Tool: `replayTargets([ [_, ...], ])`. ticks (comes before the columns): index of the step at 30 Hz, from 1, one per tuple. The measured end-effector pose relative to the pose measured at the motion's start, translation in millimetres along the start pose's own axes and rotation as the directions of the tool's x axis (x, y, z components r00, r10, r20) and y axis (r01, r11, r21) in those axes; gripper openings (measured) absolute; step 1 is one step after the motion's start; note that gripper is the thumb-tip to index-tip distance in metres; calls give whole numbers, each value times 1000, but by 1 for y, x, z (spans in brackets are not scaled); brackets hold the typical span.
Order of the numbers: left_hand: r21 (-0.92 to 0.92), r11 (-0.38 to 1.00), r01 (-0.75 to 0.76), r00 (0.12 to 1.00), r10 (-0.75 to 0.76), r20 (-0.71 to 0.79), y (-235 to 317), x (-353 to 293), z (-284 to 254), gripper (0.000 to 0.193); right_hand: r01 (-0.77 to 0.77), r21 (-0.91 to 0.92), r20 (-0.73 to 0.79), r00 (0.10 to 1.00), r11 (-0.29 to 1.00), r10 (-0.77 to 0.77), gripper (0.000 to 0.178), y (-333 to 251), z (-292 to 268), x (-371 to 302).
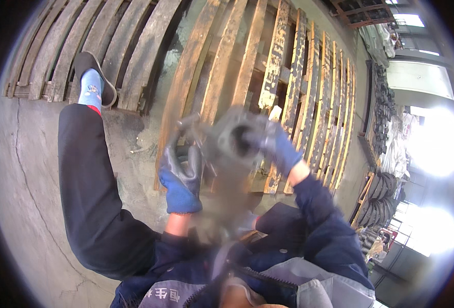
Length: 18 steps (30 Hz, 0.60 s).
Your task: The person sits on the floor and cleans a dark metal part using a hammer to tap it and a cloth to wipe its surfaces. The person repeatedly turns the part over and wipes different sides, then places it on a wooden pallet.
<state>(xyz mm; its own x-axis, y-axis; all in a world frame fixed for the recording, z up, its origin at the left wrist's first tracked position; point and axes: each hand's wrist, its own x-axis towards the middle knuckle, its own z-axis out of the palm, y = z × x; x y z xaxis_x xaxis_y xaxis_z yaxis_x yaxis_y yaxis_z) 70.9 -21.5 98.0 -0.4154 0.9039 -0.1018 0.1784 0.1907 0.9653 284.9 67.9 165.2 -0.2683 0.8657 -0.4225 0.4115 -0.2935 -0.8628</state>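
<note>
A dark grey metal casting with a round bore (232,138) is in front of me above the wooden pallet, blurred by motion. My right hand (282,150), in a blue knitted glove with a dark coated palm, grips its right side. On the other side of the casting, my left hand (180,172) wears the same kind of glove, its fingers curled. A small greyish metal piece (188,122) shows at those fingertips; blur hides its kind and whether it joins the casting. Below the casting, a smeared patch hides what is there.
The slatted wooden pallet (227,61) with worn dark paint extends ahead and right. Another weathered pallet (101,31) is at upper left, my shoe (96,77) against it. Cracked concrete floor (37,169) is at left. Stacked dark round parts (383,192) stand far right, near bright windows.
</note>
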Motion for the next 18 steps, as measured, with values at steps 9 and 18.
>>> replayTargets([
  [9,47,975,216,960,-220,170,-21,-18,18,42,-264,102,-521,807,959,277,45,-19,-107,216],
  [18,6,943,332,903,-320,287,-13,-30,30,38,-152,526,-441,792,837,421,47,20,-133,190],
])
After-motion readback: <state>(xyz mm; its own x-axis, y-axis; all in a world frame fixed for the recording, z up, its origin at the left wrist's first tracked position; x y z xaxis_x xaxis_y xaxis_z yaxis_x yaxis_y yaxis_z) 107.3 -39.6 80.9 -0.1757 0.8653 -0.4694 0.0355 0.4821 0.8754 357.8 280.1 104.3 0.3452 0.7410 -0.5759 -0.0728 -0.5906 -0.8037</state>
